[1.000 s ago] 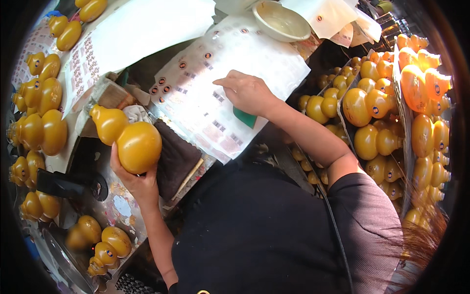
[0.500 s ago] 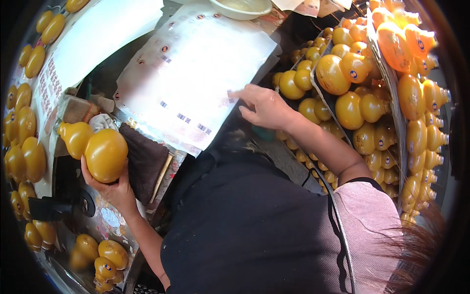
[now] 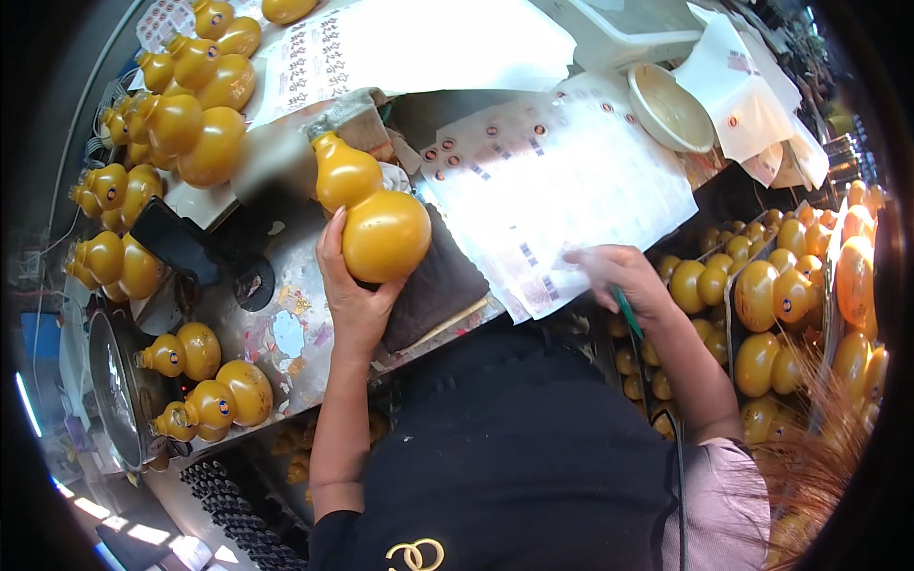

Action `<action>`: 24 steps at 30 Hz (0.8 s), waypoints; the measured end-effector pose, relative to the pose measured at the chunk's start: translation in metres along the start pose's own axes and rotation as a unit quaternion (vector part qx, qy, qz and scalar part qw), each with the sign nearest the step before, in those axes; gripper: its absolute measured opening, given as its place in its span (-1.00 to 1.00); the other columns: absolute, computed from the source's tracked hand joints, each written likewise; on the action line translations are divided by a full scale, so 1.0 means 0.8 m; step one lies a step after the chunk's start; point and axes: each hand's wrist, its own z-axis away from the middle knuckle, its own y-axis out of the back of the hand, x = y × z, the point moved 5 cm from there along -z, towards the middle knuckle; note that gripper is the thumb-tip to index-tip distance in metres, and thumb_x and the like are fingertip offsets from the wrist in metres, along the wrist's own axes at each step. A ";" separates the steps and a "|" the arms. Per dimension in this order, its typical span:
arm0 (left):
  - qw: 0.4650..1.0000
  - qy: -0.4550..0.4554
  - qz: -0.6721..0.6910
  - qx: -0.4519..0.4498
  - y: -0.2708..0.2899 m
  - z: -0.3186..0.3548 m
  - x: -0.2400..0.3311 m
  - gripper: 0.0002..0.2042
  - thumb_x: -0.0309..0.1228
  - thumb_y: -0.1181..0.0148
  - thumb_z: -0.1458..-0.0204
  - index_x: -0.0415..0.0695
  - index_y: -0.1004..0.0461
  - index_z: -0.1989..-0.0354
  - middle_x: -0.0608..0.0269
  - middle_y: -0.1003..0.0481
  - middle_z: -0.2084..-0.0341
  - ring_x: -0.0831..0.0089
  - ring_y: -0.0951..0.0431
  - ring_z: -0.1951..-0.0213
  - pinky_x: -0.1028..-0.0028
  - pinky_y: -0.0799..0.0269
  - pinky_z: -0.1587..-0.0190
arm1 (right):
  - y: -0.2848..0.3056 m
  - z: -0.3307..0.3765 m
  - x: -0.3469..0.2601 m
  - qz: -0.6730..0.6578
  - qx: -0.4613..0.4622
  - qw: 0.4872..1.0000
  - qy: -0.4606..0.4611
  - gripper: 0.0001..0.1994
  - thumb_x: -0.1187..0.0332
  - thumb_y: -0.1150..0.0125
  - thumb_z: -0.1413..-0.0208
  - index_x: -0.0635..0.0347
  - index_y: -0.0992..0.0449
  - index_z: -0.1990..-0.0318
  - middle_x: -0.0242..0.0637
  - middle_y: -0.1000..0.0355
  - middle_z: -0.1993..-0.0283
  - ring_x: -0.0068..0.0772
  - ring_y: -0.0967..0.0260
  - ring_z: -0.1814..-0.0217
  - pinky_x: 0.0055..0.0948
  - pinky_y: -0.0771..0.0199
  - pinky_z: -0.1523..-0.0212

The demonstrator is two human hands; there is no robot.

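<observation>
My left hand is wrapped round the lower bulb of a shiny yellow gourd-shaped bottle. The bottle leans with its narrow neck toward the upper left, above a dark brown cloth. At the near right edge of a white sticker sheet, my right hand has its fingers bent together, slightly blurred. A slim green tool sticks out below those fingers; its kind cannot be made out. Whether the fingertips hold a sticker is unclear.
Several yellow gourd bottles stand along the left, beside a black phone-like stand and a round metal pan. A pale bowl sits beyond the sheet. Racks of more gourd bottles fill the right side.
The view has swung leftward, so everything sits further right in it. My right hand stays by the sheet's edge, its fingers now drawn closer together, with the green tool plainly visible.
</observation>
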 end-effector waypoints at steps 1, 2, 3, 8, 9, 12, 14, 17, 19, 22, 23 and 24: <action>1.000 0.006 0.006 0.008 0.001 0.000 0.002 -0.07 -0.46 -0.48 0.24 -0.08 -0.01 -0.34 0.05 -0.20 -0.19 0.20 -0.27 -0.19 0.30 -0.16 -0.24 | -0.011 -0.013 0.000 -0.052 -0.024 0.998 -0.002 -0.64 0.32 -0.07 -0.21 0.36 -0.46 -0.07 -0.36 -0.42 0.45 -0.73 -0.06 0.74 -0.73 -0.10 0.70; 1.000 0.012 0.013 0.014 0.001 0.000 0.004 -0.06 -0.45 -0.48 0.24 -0.08 0.01 -0.35 0.04 -0.19 -0.20 0.18 -0.27 -0.19 0.29 -0.16 -0.24 | -0.026 -0.023 -0.003 -0.093 -0.071 0.993 -0.008 -0.60 0.34 -0.03 -0.21 0.35 -0.37 -0.15 -0.39 -0.35 0.50 -0.72 -0.05 0.74 -0.72 -0.09 0.71; 0.999 0.023 0.019 0.022 0.002 0.002 0.003 -0.04 -0.44 -0.48 0.24 -0.09 0.02 -0.36 0.04 -0.19 -0.20 0.17 -0.27 -0.19 0.29 -0.16 -0.25 | -0.043 -0.033 -0.008 -0.131 -0.120 0.984 -0.020 -0.55 0.36 0.01 -0.21 0.34 -0.28 -0.23 -0.43 -0.27 0.56 -0.72 -0.03 0.75 -0.71 -0.08 0.71; 0.999 0.025 0.013 0.019 0.002 -0.002 0.007 -0.04 -0.53 -0.43 0.26 -0.08 0.04 -0.37 -0.01 -0.19 -0.16 0.04 -0.25 -0.19 0.21 -0.16 -0.24 | -0.118 -0.040 -0.053 -0.116 -0.239 0.964 0.005 -0.41 0.38 0.09 -0.18 0.30 -0.01 -0.37 -0.43 -0.25 0.58 -0.72 -0.02 0.75 -0.71 -0.05 0.72; 1.000 0.019 0.006 0.019 0.002 -0.004 0.009 -0.04 -0.54 -0.43 0.27 -0.08 0.03 -0.37 -0.02 -0.19 -0.17 0.03 -0.25 -0.18 0.21 -0.16 -0.24 | -0.128 -0.040 -0.059 -0.103 -0.249 0.963 0.008 -0.40 0.38 0.09 -0.18 0.30 0.01 -0.38 -0.43 -0.26 0.57 -0.73 -0.03 0.75 -0.71 -0.05 0.72; 1.000 0.016 0.002 0.017 0.001 -0.004 0.015 -0.04 -0.57 -0.42 0.28 -0.07 0.02 -0.37 -0.02 -0.19 -0.18 0.02 -0.26 -0.18 0.21 -0.17 -0.24 | -0.159 -0.040 -0.076 0.100 -0.218 0.954 0.182 -0.30 0.43 0.04 -0.12 0.22 0.12 -0.42 -0.32 -0.34 0.59 -0.53 -0.22 0.72 -0.55 -0.30 0.62; 1.000 0.018 -0.013 0.001 0.000 -0.004 0.013 -0.01 -0.52 -0.42 0.26 -0.09 0.08 -0.39 0.01 -0.17 -0.24 0.12 -0.23 -0.24 0.27 -0.13 -0.27 | -0.181 -0.034 -0.084 0.286 -0.156 0.894 0.309 -0.25 0.45 0.02 -0.08 0.18 0.19 -0.43 -0.21 -0.38 0.61 -0.30 -0.32 0.71 -0.40 -0.40 0.55; 0.995 0.041 0.084 -0.023 0.003 -0.006 0.004 0.02 -0.59 -0.35 0.31 -0.05 0.13 -0.41 -0.03 -0.15 -0.22 0.05 -0.23 -0.21 0.22 -0.15 -0.26 | -0.215 -0.025 -0.083 0.553 -0.094 0.748 0.355 -0.18 0.43 -0.05 -0.03 0.23 0.24 -0.43 -0.11 -0.40 0.63 0.00 -0.37 0.68 -0.18 -0.43 0.58; 0.950 0.126 0.277 -0.065 0.008 -0.010 0.004 0.01 -0.48 -0.27 0.25 -0.05 0.22 -0.43 -0.02 -0.06 -0.29 0.10 -0.14 -0.30 0.26 -0.05 -0.32 | -0.224 -0.034 -0.060 0.609 -0.062 0.679 0.405 -0.16 0.41 -0.09 0.00 0.36 0.24 -0.41 -0.14 -0.40 0.65 -0.07 -0.36 0.71 -0.21 -0.39 0.64; 0.842 0.174 0.504 -0.077 0.014 -0.016 0.004 -0.05 -0.16 -0.23 0.09 -0.04 0.24 -0.43 0.01 -0.02 -0.31 0.18 -0.07 -0.35 0.29 0.07 -0.36 | -0.232 -0.029 -0.060 0.600 -0.040 0.681 0.418 -0.19 0.44 -0.12 0.06 0.55 0.11 -0.35 -0.15 -0.39 0.69 -0.21 -0.39 0.71 -0.27 -0.40 0.65; 0.851 0.177 0.491 -0.065 0.012 -0.016 0.005 -0.05 -0.10 -0.23 0.08 -0.04 0.24 -0.43 0.02 -0.02 -0.31 0.19 -0.06 -0.35 0.29 0.07 -0.36 | -0.233 -0.030 -0.057 0.603 -0.039 0.680 0.415 -0.17 0.42 -0.12 0.05 0.51 0.15 -0.36 -0.16 -0.40 0.68 -0.19 -0.38 0.71 -0.26 -0.39 0.66; 0.859 0.179 0.477 -0.051 0.009 -0.015 0.008 -0.03 -0.03 -0.23 0.07 -0.04 0.24 -0.43 0.03 -0.01 -0.32 0.20 -0.06 -0.35 0.29 0.08 -0.36 | -0.235 -0.032 -0.053 0.606 -0.038 0.679 0.413 -0.16 0.41 -0.12 0.03 0.48 0.19 -0.37 -0.17 -0.40 0.66 -0.17 -0.37 0.71 -0.24 -0.37 0.67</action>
